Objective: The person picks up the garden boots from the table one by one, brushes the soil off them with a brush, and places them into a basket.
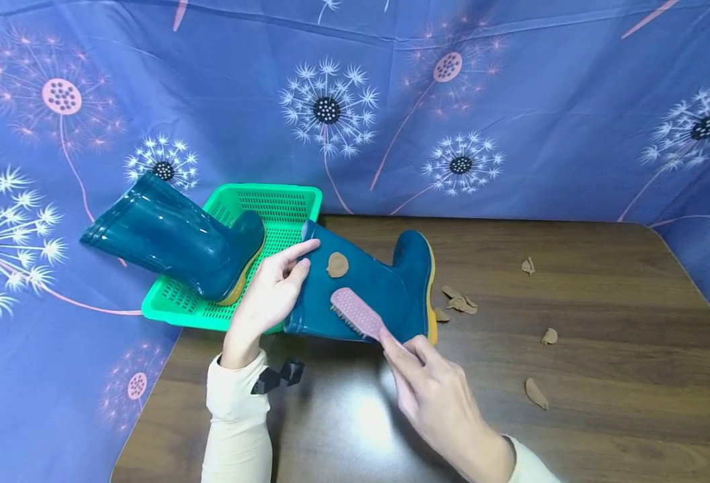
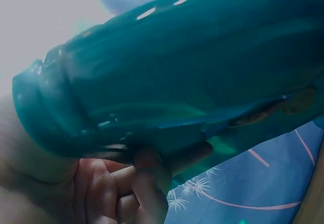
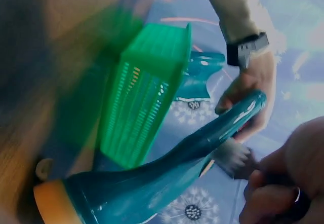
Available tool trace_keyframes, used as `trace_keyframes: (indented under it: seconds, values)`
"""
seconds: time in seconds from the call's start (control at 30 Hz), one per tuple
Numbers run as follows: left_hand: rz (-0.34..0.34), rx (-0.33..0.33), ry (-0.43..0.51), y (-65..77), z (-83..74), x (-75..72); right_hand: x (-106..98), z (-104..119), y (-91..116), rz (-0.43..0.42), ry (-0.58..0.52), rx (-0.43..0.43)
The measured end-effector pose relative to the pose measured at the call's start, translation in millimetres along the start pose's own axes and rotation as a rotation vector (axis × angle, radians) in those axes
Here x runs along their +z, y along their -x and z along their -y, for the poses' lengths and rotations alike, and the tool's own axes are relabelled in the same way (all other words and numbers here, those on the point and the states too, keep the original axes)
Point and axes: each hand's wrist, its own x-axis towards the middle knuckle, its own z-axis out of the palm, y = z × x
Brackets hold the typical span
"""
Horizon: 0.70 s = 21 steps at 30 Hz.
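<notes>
A teal rubber boot (image 1: pixel 367 282) with a yellow sole lies on its side, its shaft top overlapping the basket edge. My left hand (image 1: pixel 273 288) holds it by the shaft opening, index finger stretched along the rim; in the left wrist view the boot (image 2: pixel 177 77) covers part of that hand. A flat tan clay-like patch (image 1: pixel 337 265) sticks to the shaft. My right hand (image 1: pixel 436 392) grips the handle of a pink brush (image 1: pixel 357 313), whose dark bristles face the shaft just below the patch. In the right wrist view the brush (image 3: pixel 233 158) is partly behind the boot.
A green plastic basket (image 1: pixel 279 189) stands at the back left, with a second teal boot (image 1: pixel 180 241) lying across it. Several tan clay-like scraps (image 1: pixel 463 304) are scattered over the wooden table (image 1: pixel 620 376) on the right. A blue dandelion-print cloth (image 1: pixel 385 80) hangs behind.
</notes>
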Motion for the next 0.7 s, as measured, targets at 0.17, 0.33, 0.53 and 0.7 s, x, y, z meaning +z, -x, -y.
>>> trace_keyframes:
  seconds: [0.17,0.33,0.53,0.7]
  values:
    - [0.006,-0.011,0.006,0.9,1.1,-1.8,1.6,-0.7,-0.5,-0.043,0.05,0.032]
    - [-0.002,-0.014,-0.006,1.5,0.9,-1.6,1.5,0.9,1.5,-0.025,-0.014,-0.03]
    - [0.006,-0.007,0.001,1.6,0.8,-0.7,-0.1,0.0,1.0,-0.034,0.048,0.027]
    - [0.0,0.003,0.002,0.6,0.3,0.3,-1.3,1.5,1.0,0.0,0.036,0.002]
